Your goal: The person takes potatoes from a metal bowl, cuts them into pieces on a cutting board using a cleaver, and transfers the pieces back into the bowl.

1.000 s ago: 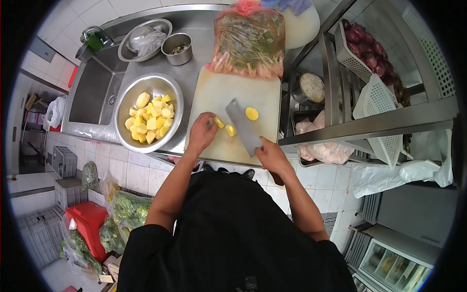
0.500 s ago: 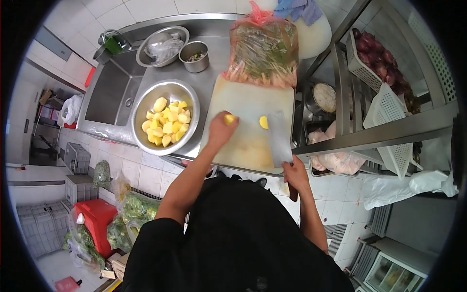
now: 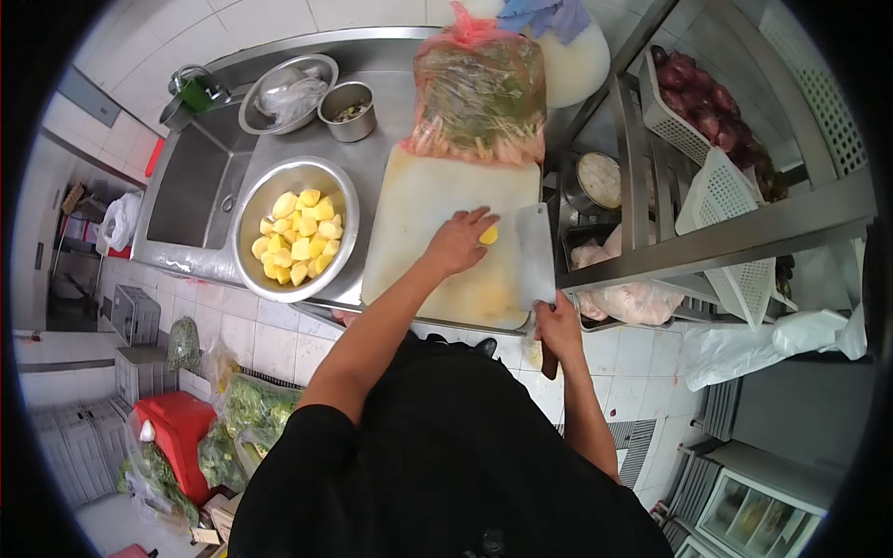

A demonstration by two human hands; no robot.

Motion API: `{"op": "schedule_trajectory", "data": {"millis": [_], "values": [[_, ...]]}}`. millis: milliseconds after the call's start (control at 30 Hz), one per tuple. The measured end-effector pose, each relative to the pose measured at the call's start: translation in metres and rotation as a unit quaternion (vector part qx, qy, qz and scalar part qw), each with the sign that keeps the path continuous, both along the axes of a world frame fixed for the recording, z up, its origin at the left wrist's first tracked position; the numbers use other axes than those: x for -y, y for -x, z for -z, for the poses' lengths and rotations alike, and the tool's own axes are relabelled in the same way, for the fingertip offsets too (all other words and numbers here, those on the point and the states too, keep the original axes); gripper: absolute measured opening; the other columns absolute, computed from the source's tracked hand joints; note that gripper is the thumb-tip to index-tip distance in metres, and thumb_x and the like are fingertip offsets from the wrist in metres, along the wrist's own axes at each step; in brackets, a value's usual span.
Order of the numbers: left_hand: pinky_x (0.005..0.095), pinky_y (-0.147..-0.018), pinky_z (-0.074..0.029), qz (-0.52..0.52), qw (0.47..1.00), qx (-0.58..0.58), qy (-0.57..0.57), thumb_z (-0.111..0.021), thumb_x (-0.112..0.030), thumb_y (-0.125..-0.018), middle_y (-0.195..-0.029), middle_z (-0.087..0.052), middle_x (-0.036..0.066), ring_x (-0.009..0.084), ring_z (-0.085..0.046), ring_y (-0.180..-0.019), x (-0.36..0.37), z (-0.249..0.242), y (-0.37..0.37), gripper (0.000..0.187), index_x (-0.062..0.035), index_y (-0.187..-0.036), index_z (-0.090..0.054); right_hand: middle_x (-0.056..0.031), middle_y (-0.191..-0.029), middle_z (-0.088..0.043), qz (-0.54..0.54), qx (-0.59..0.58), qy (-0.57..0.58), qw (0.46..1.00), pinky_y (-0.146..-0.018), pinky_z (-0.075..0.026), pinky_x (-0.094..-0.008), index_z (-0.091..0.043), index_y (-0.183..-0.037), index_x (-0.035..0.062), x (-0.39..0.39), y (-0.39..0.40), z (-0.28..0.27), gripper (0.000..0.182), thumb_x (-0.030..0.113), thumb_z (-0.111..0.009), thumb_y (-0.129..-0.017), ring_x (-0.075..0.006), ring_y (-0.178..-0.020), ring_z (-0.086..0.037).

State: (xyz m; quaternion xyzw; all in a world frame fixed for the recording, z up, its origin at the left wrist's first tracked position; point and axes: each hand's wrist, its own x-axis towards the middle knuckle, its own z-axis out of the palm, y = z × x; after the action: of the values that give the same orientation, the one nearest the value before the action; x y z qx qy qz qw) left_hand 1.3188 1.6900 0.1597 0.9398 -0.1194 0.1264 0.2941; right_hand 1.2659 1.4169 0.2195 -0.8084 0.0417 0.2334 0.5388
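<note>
My left hand (image 3: 460,240) is over the middle of the white cutting board (image 3: 409,223), fingers spread, beside a yellow potato piece (image 3: 488,234) near its fingertips. A cleaver (image 3: 536,253) lies along the board's right side, its wide blade pointing away from me. Its dark handle is in my right hand (image 3: 558,325), which is closed round it at the board's near right corner. Left of the board, a steel bowl (image 3: 350,209) holds several peeled potato pieces (image 3: 302,236).
A red-tinted bag of greens (image 3: 479,98) rests at the board's far end. Behind the potato bowl are a small steel pot (image 3: 348,112) and a bowl with plastic (image 3: 288,93). The sink (image 3: 200,177) is left; a metal rack (image 3: 707,244) stands right.
The potato piece that was in my left hand is no longer seen there. That hand has moved right and opened beside the piece on the board. The whole view has shifted slightly.
</note>
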Motion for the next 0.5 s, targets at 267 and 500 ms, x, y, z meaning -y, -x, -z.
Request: {"op": "schedule_trajectory", "data": {"millis": [267, 500], "values": [[0.0383, -0.074, -0.057, -0.051, 0.867, -0.437, 0.235, -0.072, -0.036, -0.091, -0.093, -0.075, 0.016, 0.0309, -0.072, -0.077, -0.029, -0.011, 0.018, 0.041, -0.0024, -0.114, -0.072, -0.0122, -0.068, -0.064, -0.039, 0.013, 0.056, 0.998, -0.051, -0.049, -0.0353, -0.060, -0.109, -0.0020, 0.004, 0.018, 0.010, 0.027, 0.020, -0.060, -0.095, -0.0186, -0.049, -0.062], [0.0396, -0.074, -0.056, -0.223, 0.948, -0.185, 0.135, -0.067, -0.030, -0.093, -0.091, -0.075, 0.016, 0.0303, -0.072, -0.080, -0.057, 0.002, 0.067, 0.031, -0.0038, -0.107, -0.073, -0.0229, -0.081, -0.070, -0.203, 0.135, 0.223, 0.944, -0.075, -0.051, -0.0566, -0.060, -0.112, 0.0030, -0.025, 0.024, -0.001, 0.031, 0.030, -0.056, -0.097, -0.0461, -0.083, -0.067]]}}
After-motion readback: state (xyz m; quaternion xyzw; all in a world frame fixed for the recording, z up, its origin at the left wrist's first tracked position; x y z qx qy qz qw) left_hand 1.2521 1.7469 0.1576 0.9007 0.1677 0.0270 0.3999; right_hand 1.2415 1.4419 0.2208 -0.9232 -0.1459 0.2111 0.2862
